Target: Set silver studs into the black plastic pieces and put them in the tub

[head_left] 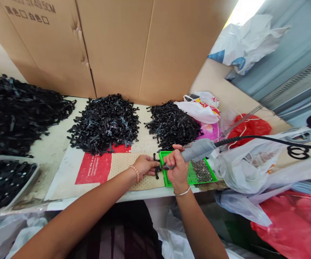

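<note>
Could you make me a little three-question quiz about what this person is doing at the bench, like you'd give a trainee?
1. True or false: the right hand holds a grey corded power tool.
2. What does the left hand press down: A) a black plastic part, B) a red bag, C) a cardboard box?
3. What colour is the tray with small metal pieces?

Key: 1 true; 2 A; 3 green.
</note>
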`<move>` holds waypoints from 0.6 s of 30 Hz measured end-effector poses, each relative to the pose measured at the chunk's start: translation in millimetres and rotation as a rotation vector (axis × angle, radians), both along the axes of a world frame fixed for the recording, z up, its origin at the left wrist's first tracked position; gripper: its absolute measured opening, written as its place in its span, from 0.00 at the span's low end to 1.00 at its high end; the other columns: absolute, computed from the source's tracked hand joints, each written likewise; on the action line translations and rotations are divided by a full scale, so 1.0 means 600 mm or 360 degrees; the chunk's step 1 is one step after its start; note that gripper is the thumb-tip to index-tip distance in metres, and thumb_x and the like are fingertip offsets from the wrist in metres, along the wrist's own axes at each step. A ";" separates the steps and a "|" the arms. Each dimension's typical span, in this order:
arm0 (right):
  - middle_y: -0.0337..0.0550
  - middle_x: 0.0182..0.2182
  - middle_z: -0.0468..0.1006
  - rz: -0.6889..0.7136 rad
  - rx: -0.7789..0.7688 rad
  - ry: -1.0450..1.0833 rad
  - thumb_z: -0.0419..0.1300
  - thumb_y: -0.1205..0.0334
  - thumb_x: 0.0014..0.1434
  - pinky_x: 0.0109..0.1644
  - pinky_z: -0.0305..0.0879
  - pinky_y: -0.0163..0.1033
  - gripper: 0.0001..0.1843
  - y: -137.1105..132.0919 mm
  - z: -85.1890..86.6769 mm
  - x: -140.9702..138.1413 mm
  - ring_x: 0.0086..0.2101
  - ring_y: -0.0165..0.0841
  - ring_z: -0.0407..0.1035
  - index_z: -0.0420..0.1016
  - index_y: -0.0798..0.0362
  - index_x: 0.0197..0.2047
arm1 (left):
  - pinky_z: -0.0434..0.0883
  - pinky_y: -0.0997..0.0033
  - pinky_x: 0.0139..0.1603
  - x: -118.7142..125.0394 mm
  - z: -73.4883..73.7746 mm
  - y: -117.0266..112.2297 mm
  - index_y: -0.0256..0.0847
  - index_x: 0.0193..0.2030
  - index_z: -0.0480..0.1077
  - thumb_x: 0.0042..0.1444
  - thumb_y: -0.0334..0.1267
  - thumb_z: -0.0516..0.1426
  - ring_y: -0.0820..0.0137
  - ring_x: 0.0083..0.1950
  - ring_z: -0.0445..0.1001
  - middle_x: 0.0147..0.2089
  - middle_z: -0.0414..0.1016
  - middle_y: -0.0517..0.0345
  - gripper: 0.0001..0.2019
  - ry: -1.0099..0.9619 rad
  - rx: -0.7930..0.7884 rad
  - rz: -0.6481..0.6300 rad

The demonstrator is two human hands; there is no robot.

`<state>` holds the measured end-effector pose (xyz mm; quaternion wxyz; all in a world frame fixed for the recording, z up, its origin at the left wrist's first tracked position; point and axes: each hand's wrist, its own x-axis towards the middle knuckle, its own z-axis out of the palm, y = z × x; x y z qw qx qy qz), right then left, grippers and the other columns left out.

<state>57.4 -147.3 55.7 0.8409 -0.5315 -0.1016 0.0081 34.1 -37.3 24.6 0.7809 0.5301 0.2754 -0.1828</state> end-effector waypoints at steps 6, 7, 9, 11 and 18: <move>0.25 0.14 0.54 -0.0005 0.0031 0.0010 0.66 0.51 0.51 0.24 0.54 0.32 0.17 0.002 0.000 -0.003 0.16 0.24 0.48 0.67 0.49 0.39 | 0.75 0.73 0.26 0.000 0.000 0.000 0.34 0.25 0.66 0.48 0.28 0.67 0.74 0.21 0.71 0.23 0.73 0.56 0.12 -0.0002 0.0003 0.0015; 0.25 0.14 0.54 -0.0004 0.0036 0.0010 0.66 0.51 0.51 0.24 0.54 0.32 0.17 0.002 0.000 -0.004 0.16 0.24 0.48 0.67 0.49 0.39 | 0.75 0.73 0.26 0.000 0.000 -0.001 0.34 0.25 0.65 0.48 0.28 0.67 0.74 0.21 0.71 0.23 0.73 0.56 0.13 -0.0003 0.0003 0.0022; 0.25 0.14 0.54 -0.0002 0.0039 0.0007 0.66 0.51 0.51 0.23 0.54 0.32 0.17 0.002 0.000 -0.004 0.16 0.24 0.48 0.67 0.49 0.39 | 0.75 0.72 0.27 0.000 0.000 -0.001 0.34 0.24 0.65 0.48 0.27 0.67 0.74 0.21 0.71 0.23 0.73 0.56 0.13 -0.0002 0.0003 0.0035; 0.25 0.14 0.54 0.0002 0.0026 -0.0001 0.65 0.51 0.51 0.24 0.55 0.32 0.16 0.002 0.000 -0.004 0.16 0.24 0.48 0.67 0.49 0.39 | 0.75 0.72 0.27 -0.001 0.000 -0.001 0.35 0.24 0.64 0.49 0.27 0.66 0.73 0.22 0.72 0.23 0.73 0.56 0.13 -0.0005 0.0004 0.0035; 0.25 0.14 0.53 -0.0016 -0.0013 -0.0045 0.65 0.50 0.52 0.24 0.55 0.33 0.17 0.001 -0.004 -0.003 0.16 0.24 0.49 0.66 0.49 0.39 | 0.75 0.74 0.26 0.000 -0.002 -0.001 0.35 0.25 0.64 0.48 0.29 0.68 0.74 0.22 0.71 0.22 0.72 0.58 0.14 -0.0006 0.0022 0.0026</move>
